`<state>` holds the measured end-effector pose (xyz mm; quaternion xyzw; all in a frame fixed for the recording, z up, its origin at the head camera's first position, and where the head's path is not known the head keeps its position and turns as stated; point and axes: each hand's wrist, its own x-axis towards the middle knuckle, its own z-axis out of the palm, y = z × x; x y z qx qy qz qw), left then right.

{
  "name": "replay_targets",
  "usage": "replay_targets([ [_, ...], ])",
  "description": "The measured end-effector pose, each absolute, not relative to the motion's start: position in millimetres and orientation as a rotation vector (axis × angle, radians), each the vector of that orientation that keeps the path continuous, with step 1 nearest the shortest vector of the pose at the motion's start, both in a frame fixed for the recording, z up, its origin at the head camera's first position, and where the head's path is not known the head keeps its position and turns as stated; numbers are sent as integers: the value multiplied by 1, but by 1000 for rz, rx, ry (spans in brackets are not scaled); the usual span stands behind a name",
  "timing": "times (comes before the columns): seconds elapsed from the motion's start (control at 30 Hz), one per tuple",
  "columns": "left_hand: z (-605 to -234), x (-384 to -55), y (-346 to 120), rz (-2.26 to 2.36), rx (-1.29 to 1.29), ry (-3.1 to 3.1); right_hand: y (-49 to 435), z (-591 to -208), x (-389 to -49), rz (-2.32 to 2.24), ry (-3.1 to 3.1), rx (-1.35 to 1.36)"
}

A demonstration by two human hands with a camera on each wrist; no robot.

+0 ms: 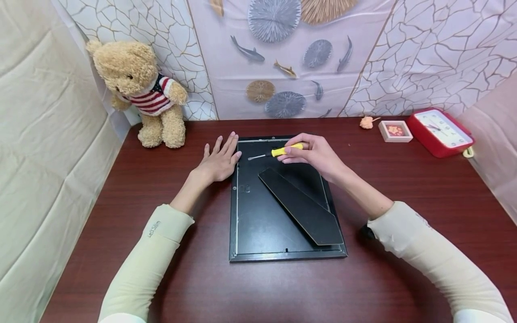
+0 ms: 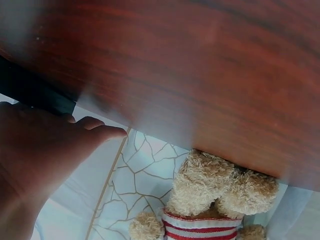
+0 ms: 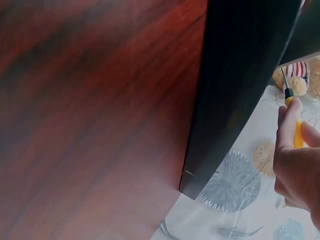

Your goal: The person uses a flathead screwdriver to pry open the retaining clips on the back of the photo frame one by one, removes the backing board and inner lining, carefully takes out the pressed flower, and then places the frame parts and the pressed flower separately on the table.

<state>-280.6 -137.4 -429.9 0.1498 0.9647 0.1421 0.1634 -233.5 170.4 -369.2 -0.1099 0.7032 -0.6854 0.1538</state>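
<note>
A black picture frame point(image 1: 258, 215) lies face down on the dark wooden table, its backing board and slanted easel leg point(image 1: 300, 206) facing up. My right hand point(image 1: 313, 154) grips a screwdriver point(image 1: 284, 150) by its yellow handle above the upper part of the backing; the metal shaft points left. In the right wrist view the screwdriver point(image 3: 298, 132) shows between fingers and thumb, beyond the frame's dark side edge point(image 3: 235, 95). With fingers spread, my left hand point(image 1: 220, 161) rests at the frame's upper left edge, its fingertips pointing toward the back of the table.
A teddy bear point(image 1: 141, 89) in a striped sweater sits at the back left. Along the back right stand a red clock point(image 1: 440, 130), a small pink-and-white box point(image 1: 396, 131) and a little peach-coloured item point(image 1: 366, 122). A patterned cloth point(image 1: 282, 58) hangs behind the table.
</note>
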Motion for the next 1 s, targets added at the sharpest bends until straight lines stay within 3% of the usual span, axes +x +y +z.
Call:
replay_targets([
  [1.0,-430,-276,-136,392,425,2767,150,-377,-237,-1759,2137,-363],
])
